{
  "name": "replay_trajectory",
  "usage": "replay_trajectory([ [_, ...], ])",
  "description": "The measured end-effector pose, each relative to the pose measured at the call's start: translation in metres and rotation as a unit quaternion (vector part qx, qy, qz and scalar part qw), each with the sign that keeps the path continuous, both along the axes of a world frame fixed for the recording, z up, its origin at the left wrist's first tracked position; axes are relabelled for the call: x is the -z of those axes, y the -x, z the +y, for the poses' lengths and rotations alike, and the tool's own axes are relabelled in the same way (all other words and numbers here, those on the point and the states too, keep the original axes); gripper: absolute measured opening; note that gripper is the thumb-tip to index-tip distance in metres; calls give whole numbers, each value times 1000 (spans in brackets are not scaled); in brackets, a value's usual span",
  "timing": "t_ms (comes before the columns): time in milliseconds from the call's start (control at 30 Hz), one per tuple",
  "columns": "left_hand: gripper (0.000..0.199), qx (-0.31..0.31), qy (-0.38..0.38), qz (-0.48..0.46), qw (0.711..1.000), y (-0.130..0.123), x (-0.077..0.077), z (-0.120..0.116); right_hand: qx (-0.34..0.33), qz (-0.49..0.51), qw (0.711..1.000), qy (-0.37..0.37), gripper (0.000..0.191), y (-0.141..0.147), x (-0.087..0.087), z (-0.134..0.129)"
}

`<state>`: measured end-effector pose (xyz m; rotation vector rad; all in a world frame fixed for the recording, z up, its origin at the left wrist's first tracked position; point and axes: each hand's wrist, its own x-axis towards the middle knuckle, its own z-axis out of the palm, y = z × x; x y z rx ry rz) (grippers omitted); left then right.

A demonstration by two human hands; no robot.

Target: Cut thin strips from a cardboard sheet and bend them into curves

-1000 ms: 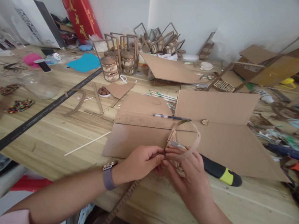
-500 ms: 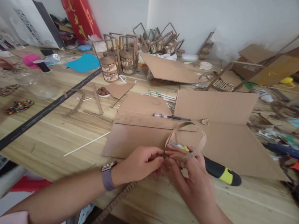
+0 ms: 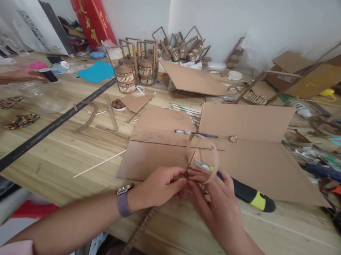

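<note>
My left hand (image 3: pixel 162 186), a watch on its wrist, is closed, pinching a narrow brown cardboard strip. The strip's ribbed tail (image 3: pixel 141 227) hangs below it past the table edge. Close beside it, my right hand (image 3: pixel 222 203) pinches the same work with bent fingers. A pale, thin strip of paper or card (image 3: pixel 215 161) curls up in a loop above the right fingers. Behind that hand lies a black and yellow utility knife (image 3: pixel 249 194) with its blade out, pointing left. My fingers hide the exact spot where the strips meet.
Cardboard sheets (image 3: pixel 260 167) lie ahead, with a black pen (image 3: pixel 196 133) across them. Small woven baskets (image 3: pixel 125 78) stand at the back. Walnuts (image 3: pixel 118 104) fill a small dish. At left, a co-worker's hand (image 3: pixel 32 74) is by a black thread spool (image 3: pixel 50 76) and a clear jar (image 3: pixel 45 98).
The pale loop has swung left and narrowed above my right hand. The ribbed tail has shifted slightly right. The co-worker's hand has moved right, to the thread spool.
</note>
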<state>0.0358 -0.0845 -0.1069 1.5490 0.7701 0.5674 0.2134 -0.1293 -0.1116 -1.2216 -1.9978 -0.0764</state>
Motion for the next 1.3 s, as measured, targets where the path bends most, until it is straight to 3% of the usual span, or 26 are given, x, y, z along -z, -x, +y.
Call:
replay_trajectory([
  [167, 24, 1, -16, 24, 1000, 0, -3, -1, 11, -6, 1000, 5, 8, -2, 0, 0],
  [467, 31, 6, 54, -25, 998, -1, -2, -1, 23, 6, 1000, -2, 8, -2, 3, -1],
  [833, 23, -12, -2, 17, 1000, 0, 4, 0, -8, 3, 1000, -14, 11, 1, 3, -1],
  [1033, 22, -5, -21, 42, 999, 0, 2, 0, 7, 15, 1000, 23, 6, -2, 0, 0],
  [1300, 27, 3, 9, -10, 1000, 0, 3, 1, 10, 14, 1000, 22, 7, -1, -1, 0],
])
